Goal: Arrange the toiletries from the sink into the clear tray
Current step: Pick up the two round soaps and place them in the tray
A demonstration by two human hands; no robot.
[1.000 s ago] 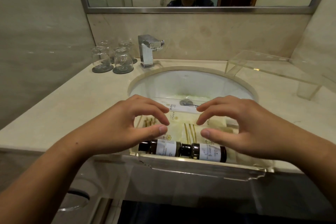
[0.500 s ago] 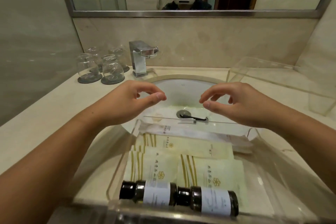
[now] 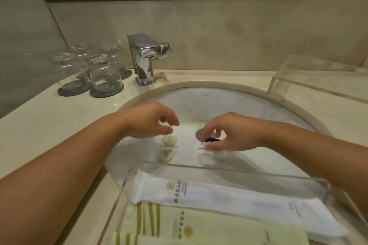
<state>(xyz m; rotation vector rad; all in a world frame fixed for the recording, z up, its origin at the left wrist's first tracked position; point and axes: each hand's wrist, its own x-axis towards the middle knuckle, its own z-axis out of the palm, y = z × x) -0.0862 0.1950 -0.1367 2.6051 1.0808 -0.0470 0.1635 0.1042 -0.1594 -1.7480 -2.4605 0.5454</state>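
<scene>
Two small round wrapped soaps lie in the white sink, left of the drain. My left hand reaches down and its thumb and forefinger pinch the top of the farther soap. The nearer soap lies free. My right hand pinches a small dark blue and white item over the drain; what the item is I cannot tell. The clear tray sits across the sink's near edge. It holds a long white packet and cream packets with gold stripes.
A chrome faucet stands behind the sink. Several upturned glasses on dark coasters are at the back left. A clear acrylic stand sits on the counter at the right. A mirror hangs above.
Both hands moved from above the tray down into the sink. The left hand reached the farther soap and the right hand took hold of the dark blue item. The view tilted forward.
</scene>
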